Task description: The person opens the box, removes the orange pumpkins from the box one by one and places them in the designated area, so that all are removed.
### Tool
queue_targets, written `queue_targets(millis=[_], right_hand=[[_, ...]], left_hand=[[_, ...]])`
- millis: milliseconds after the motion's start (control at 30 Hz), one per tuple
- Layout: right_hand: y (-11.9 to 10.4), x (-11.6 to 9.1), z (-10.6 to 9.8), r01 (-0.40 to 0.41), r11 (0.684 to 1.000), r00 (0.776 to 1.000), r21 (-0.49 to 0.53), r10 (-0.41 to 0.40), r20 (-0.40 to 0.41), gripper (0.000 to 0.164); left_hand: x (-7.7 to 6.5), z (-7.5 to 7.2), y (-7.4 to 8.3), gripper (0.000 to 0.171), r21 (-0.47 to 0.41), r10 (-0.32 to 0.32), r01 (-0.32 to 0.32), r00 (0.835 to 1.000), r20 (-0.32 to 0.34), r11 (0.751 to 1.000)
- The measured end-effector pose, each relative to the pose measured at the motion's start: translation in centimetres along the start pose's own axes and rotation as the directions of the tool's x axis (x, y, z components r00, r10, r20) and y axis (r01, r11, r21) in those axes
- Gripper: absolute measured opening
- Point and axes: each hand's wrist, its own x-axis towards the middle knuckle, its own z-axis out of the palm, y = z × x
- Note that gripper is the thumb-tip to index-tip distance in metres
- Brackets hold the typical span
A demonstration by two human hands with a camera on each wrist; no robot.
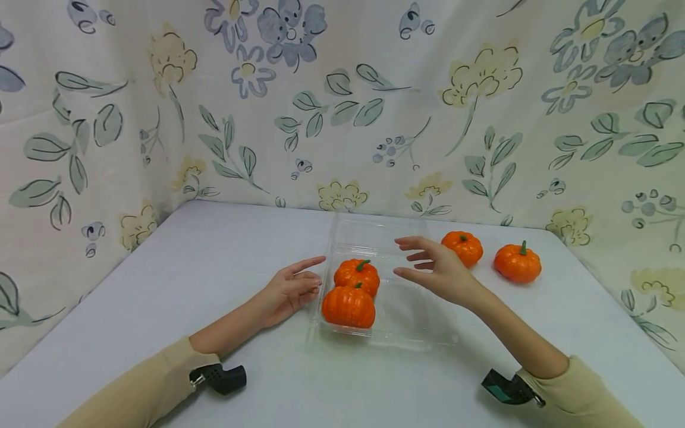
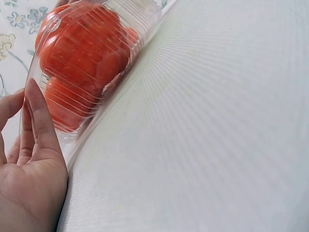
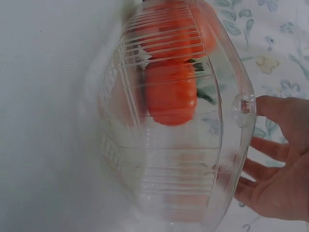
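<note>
A clear plastic clamshell box [image 1: 393,315] lies on the table with its lid [image 1: 369,229] folded back. Inside its left part sit two small orange pumpkins, one in front [image 1: 349,307] and one behind [image 1: 360,274]. My left hand [image 1: 289,297] is at the box's left side, fingers loosely extended; in the left wrist view its fingertips [image 2: 36,94] are right at the rim. Over the box's right part hovers my right hand [image 1: 439,270], thumb and fingers apart with nothing between them. The right wrist view has that hand [image 3: 285,159] beside the clear rim.
To the right of the box, two more orange pumpkins stand on the table: one [image 1: 464,246] partly behind the right hand, another [image 1: 517,263] farther right. A flowered curtain [image 1: 299,148] hangs along the back and left edges of the white table [image 1: 214,255].
</note>
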Motion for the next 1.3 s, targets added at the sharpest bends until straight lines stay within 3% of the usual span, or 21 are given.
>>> queue_targets(millis=[900,1300], right_hand=[[0.2,2.7,3.7,-0.023,0.999,0.987,0.044,0.016,0.158,0.055],[0.4,3.2,5.0,-0.062,0.997,0.970,0.047,0.049,0.239,0.058]], left_hand=[[-0.1,0.1,0.1,0.060,-0.019,-0.003,0.003,1.000,-0.006,1.000],[-0.2,0.3,0.2,0.060,-0.024,-0.005,0.005,1.000,-0.006,1.000]])
